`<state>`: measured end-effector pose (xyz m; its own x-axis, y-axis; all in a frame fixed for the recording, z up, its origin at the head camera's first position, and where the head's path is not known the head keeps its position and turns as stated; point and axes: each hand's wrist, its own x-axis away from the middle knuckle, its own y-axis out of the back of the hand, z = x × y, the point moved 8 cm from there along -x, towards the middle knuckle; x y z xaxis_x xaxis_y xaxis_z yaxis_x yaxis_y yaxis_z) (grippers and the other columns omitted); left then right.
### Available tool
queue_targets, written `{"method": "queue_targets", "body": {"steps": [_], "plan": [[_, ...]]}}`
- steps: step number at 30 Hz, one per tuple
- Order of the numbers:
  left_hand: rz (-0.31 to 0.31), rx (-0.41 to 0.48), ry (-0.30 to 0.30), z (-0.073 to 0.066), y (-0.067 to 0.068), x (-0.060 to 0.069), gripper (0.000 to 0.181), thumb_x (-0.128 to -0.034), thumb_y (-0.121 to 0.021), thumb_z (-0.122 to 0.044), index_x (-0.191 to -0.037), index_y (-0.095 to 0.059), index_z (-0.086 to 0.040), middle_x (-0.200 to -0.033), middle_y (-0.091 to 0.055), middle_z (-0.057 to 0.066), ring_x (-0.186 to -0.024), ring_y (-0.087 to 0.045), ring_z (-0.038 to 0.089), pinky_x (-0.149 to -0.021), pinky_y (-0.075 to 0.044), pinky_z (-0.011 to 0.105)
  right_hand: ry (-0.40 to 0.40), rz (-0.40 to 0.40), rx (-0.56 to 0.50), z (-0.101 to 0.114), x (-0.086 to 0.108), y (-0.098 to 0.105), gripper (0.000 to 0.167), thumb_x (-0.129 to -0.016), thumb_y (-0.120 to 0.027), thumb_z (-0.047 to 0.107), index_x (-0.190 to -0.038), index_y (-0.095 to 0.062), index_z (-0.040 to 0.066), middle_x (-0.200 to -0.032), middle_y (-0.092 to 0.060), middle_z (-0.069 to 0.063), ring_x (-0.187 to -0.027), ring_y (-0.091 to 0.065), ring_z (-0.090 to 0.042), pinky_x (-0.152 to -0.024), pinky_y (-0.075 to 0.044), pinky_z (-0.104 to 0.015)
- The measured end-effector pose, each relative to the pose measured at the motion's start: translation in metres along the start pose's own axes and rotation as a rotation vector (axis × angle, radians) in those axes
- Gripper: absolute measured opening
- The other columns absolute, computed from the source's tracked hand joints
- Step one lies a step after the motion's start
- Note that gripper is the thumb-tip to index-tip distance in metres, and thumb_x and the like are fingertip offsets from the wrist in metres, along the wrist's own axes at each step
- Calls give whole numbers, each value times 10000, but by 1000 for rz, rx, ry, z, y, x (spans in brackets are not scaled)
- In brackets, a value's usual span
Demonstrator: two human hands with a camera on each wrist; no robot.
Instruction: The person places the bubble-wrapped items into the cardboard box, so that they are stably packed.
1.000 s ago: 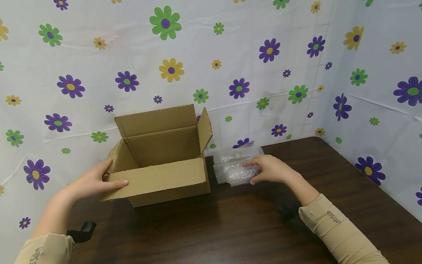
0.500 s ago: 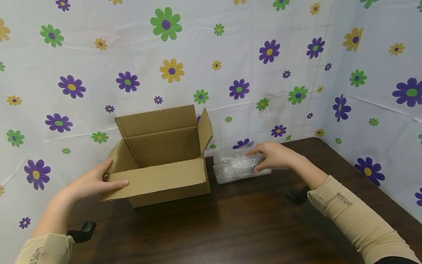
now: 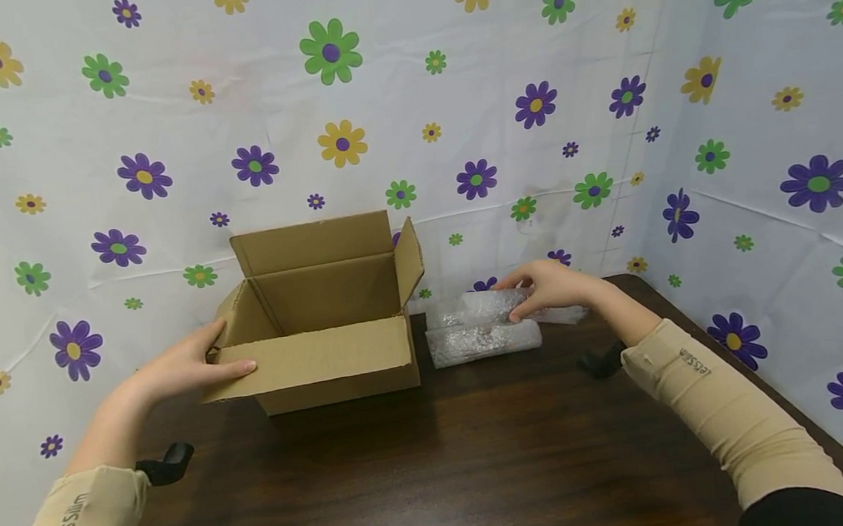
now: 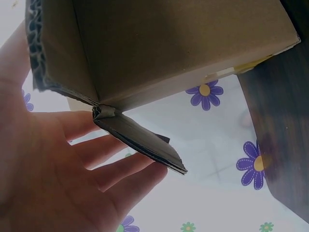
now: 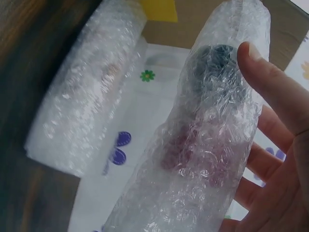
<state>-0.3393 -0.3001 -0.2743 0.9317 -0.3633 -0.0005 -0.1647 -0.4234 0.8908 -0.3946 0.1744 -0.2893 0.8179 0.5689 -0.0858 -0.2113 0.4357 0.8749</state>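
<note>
A cardboard box (image 3: 332, 363) stands with its flaps spread on the dark table. My left hand (image 3: 182, 367) grips its left corner, thumb over the front flap. In the left wrist view, the fingers (image 4: 130, 169) lie behind a side flap (image 4: 145, 137). Right of the box, my right hand (image 3: 555, 289) holds a bubble-wrapped bundle (image 5: 207, 125) between thumb and fingers. Blurred dark and reddish shapes show through its wrap. Nearer the table's front lies another bubble-wrapped bundle (image 3: 485, 343), also seen beside the held bundle in the right wrist view.
A white flowered sheet (image 3: 264, 101) hangs behind the table (image 3: 424, 463) and along its right side. The box's back flap (image 3: 314, 243) stands up close to the sheet. Black camera mounts (image 3: 167, 465) stick out near both wrists.
My right hand has moved back and to the right with a bubble-wrapped bundle, uncovering the front bundle. The left hand and box have stayed in place.
</note>
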Motion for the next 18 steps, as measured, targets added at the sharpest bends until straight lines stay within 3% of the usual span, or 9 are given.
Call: {"method": "queue_targets", "body": {"steps": [18], "plan": [[3, 7, -15, -3, 0, 0, 1023, -885, -683, -409, -1475, -70, 160, -1476, -152, 427, -1331, -186, 592, -1027, -228, 697, -32, 64, 42, 23, -22, 59, 588, -788, -817, 326, -1309, -632, 126, -1299, -593, -147, -1187, -517, -377, -869, -512, -467]]}}
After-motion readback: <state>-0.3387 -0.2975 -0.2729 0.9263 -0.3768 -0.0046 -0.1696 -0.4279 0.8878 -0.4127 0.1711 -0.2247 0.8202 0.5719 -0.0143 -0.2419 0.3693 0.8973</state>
